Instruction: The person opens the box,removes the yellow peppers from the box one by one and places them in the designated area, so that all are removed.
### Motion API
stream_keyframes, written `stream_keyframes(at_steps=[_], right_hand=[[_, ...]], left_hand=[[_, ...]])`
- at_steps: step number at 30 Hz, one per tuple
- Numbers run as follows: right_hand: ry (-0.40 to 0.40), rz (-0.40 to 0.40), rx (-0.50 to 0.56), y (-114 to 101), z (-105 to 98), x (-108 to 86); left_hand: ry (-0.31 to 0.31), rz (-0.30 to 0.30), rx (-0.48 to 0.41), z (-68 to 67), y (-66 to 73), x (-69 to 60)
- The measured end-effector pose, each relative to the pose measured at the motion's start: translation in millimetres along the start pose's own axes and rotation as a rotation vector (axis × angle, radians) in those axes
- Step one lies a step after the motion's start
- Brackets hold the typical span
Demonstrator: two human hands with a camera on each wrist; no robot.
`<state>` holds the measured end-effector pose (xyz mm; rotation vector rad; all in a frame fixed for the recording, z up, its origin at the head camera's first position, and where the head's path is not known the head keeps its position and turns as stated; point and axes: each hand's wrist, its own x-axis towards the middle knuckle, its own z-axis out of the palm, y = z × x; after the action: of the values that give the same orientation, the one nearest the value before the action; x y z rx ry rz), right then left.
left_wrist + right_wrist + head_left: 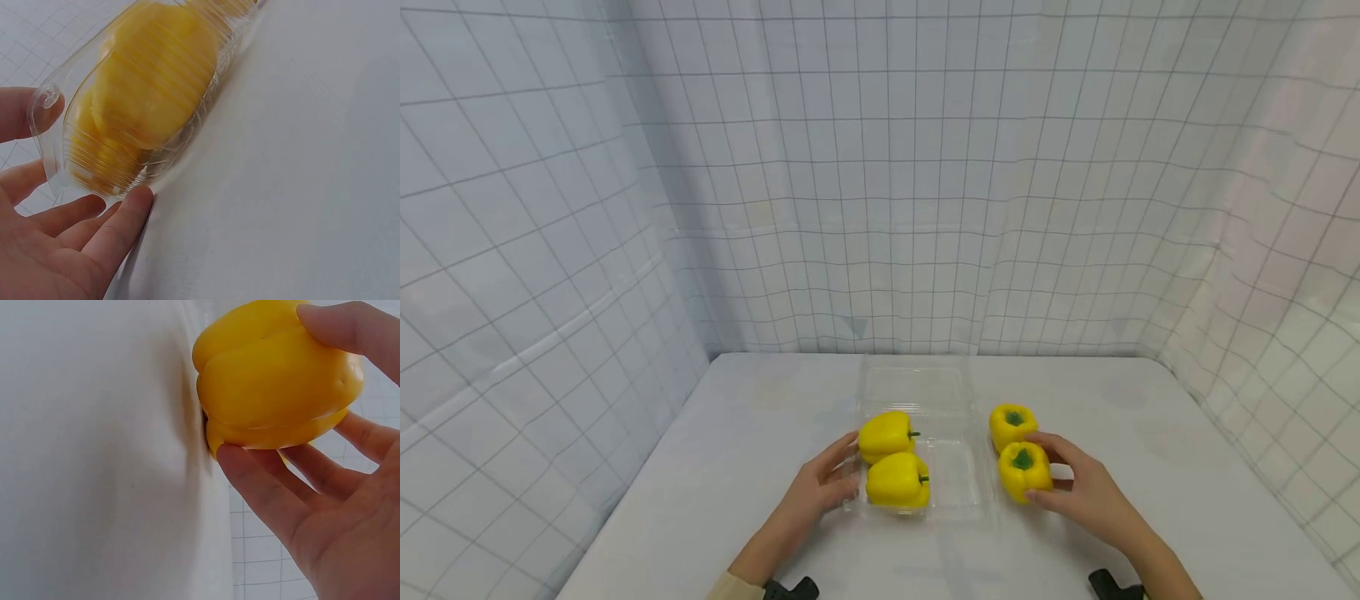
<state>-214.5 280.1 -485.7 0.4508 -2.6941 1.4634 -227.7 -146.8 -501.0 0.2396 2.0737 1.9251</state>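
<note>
A clear plastic container [958, 479] lies unfolded, its lid [913, 385] flat behind the base. Two yellow peppers [886, 436] [897, 481] lie on their sides in the base's left half, stems to the right. My left hand [820, 483] touches the container's left edge, thumb and fingers spread around its clear wall [169, 134]. Right of the container, my right hand [1086, 492] grips the nearer of two more yellow peppers [1024, 472] between thumb and fingers; in the right wrist view this pepper [275, 381] is held by its sides. Its neighbour [1009, 421] stands just behind it, stem up.
A white table [775, 400] carries everything. White cloth with a dark grid [880, 208] hangs behind the table and along both sides. Dark wrist straps [792, 590] show at the bottom of the head view.
</note>
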Motion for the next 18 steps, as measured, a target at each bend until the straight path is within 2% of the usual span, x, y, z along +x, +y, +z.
stream_keyframes(at_steps=[7,14,18], right_hand=[[-0.042,0.022,0.048,6.6,0.6,0.2],[-0.063,0.104,0.042,8.8,-1.5,-1.9],[-0.067,0.107,0.038,9.7,-1.7,-2.0]], left_hand=[[0.001,0.001,-0.001,0.1,0.2,-1.5],[0.009,-0.006,0.008,0.2,0.8,-2.7],[0.01,-0.006,0.013,0.7,-0.2,-3.3]])
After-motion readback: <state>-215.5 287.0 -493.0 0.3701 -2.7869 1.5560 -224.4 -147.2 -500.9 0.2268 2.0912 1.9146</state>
